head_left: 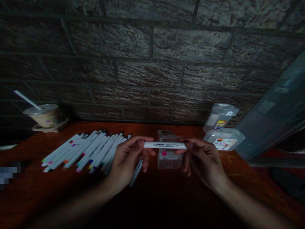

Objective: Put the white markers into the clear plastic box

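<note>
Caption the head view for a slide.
Left hand and right hand hold a white cylindrical plastic marker above a reddish-brown wooden table.

Dim light is grazing the wall (190,44), while the table (140,128) is sinking into blackness up close. The white pen (164,145) is showing bright; plastic boxes (212,136) are catching faint glare. Edges are stretching and blurring; coarse pixels are masking one patch.

Mid-frame, fingers (140,143) hide both ends of the marker (164,145), fine print's (170,146) kinda unreadable, right forearm (245,197) gets chopped bottom right.
</note>
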Motion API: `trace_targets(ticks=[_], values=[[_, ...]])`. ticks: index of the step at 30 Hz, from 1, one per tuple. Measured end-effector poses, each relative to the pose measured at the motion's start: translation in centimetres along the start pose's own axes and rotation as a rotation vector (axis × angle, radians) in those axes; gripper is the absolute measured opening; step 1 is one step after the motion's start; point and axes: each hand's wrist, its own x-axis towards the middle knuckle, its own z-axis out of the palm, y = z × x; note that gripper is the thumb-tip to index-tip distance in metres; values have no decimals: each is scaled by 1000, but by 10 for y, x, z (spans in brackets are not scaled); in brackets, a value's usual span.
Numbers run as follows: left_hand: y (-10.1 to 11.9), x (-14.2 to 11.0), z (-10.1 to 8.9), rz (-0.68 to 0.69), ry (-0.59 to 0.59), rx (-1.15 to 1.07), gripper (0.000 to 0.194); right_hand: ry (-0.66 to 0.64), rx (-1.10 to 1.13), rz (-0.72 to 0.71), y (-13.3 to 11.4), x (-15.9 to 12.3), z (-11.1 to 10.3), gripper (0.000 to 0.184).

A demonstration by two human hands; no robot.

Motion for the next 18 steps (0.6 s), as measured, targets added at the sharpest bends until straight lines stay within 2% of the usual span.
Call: trace_targets(ticks=[6, 12, 18], values=[[-3, 0, 0, 13, 2, 123, 18, 37, -57, -30, 4, 2, -1, 9], [1, 1, 5, 14, -9, 195, 15, 82, -73, -12, 3, 4, 1, 13], [4, 2, 7, -1, 8, 169, 19, 88, -83, 8, 3, 5, 1, 19]])
